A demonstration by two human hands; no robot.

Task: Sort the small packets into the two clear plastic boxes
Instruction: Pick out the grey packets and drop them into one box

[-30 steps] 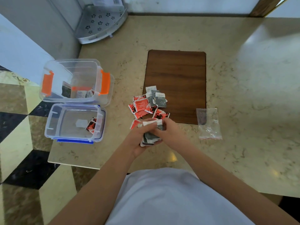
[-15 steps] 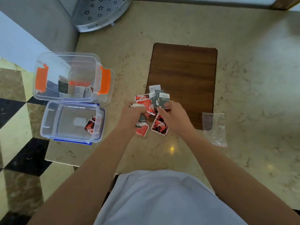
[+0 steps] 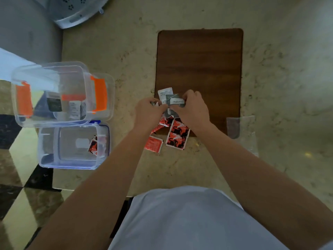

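— What are the hands doing?
— Both curl over the packet pile [image 3: 170, 112]; the right hand [image 3: 191, 110] pinches a grey packet [image 3: 177, 101], the left hand [image 3: 148, 112] is closed on packets too.
— And the boxes?
— At nine o'clock: the orange-clipped box [image 3: 54, 92] holds grey ones, the blue-edged box [image 3: 73, 145] a red.

Printed lines show on the white packet [image 3: 164, 93] and a pale strip of characters on the grey packet [image 3: 177, 101] among the pile, but all are too blurred to read. The small white packet [image 3: 74, 110] inside the orange-latched box [image 3: 54, 92] also carries illegible print.
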